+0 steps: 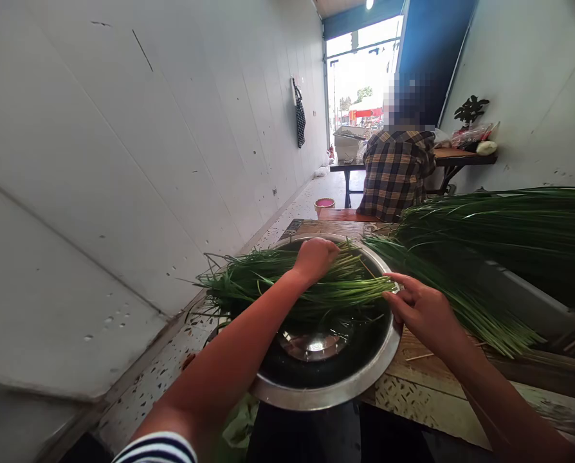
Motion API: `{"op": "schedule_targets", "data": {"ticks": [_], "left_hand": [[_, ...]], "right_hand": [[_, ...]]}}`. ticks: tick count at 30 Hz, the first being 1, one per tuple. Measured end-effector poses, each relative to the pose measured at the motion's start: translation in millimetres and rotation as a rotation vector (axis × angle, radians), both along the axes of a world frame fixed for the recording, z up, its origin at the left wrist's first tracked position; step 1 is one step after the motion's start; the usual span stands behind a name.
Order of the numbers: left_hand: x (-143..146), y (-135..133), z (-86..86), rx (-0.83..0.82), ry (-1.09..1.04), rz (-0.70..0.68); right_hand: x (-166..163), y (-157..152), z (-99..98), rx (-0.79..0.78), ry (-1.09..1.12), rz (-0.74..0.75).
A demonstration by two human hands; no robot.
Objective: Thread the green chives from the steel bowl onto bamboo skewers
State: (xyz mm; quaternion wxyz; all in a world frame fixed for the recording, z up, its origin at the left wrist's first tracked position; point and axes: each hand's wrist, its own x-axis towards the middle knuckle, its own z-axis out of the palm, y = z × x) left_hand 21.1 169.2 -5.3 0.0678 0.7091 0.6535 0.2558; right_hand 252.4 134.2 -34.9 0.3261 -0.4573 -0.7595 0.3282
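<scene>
A bundle of long green chives [268,280] lies across a large steel basin [336,386] with water in its bottom. My left hand [315,257] is closed over the middle of the bundle, above the basin. My right hand [420,308] sits at the basin's right rim, its fingers pinched on the cut ends of the same chives. The leafy tips stick out past the basin to the left.
A big heap of chives [500,244] covers the wooden table [422,379] at right. A person in a plaid shirt [396,170] sits ahead with their back to me. A white wall [123,161] runs along the left. A pink bucket [324,204] stands on the floor.
</scene>
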Motion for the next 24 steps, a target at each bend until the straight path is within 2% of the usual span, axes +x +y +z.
{"op": "schedule_targets", "data": {"ticks": [5, 8, 11, 13, 19, 24], "left_hand": [[0, 13, -20.3, -0.082, 0.182, 0.005], [7, 11, -19.4, -0.084, 0.263, 0.008], [13, 5, -11.1, -0.016, 0.263, -0.003], [16, 1, -6.5, 0.019, 0.162, -0.013], [19, -7, -7.2, -0.05, -0.278, -0.054], [24, -12, -5.5, -0.066, -0.414, -0.052]], "right_hand": [[-1, 0, -1.0, 0.0, 0.021, 0.0], [-1, -1, 1.0, 0.002, 0.019, -0.001], [-1, -2, 2.9, 0.001, 0.01, -0.001], [-2, -1, 3.1, 0.0, 0.003, 0.001], [-2, -1, 0.5, -0.007, 0.004, -0.002], [-1, -1, 1.0, -0.011, -0.017, -0.022]]}}
